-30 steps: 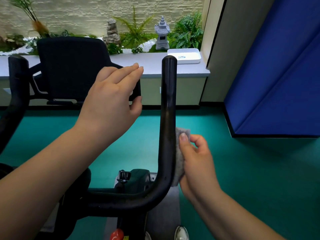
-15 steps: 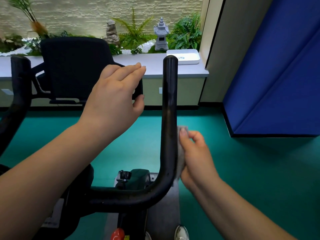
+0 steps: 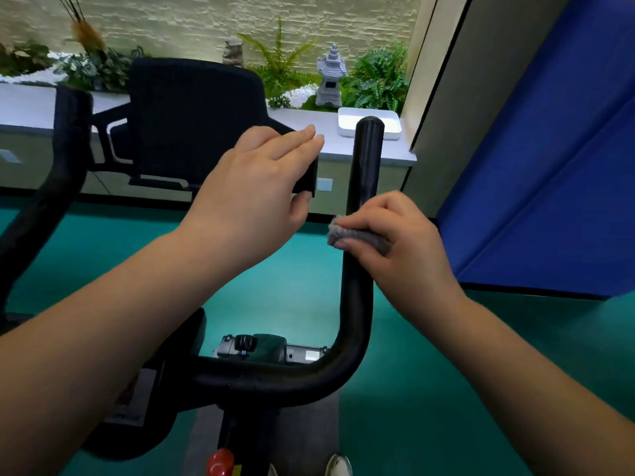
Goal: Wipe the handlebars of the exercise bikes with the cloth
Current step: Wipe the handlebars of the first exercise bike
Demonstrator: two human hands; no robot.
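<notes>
At centre-left, left hand (image 3: pixel 254 187) grips the console (image 3: pixel 192 121) edge, fingers over top and thumb under; right hand (image 3: pixel 395 238) clenches the grey cloth (image 3: pixel 357 237) around the right upright handlebar (image 3: pixel 364 173), mid-height.

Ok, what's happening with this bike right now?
A person is wiping an exercise bike's handlebar. The right hand grips a grey cloth wrapped round the upright right handlebar, about midway up. The left hand holds the edge of the black console bracket. The left handlebar is untouched.
</notes>
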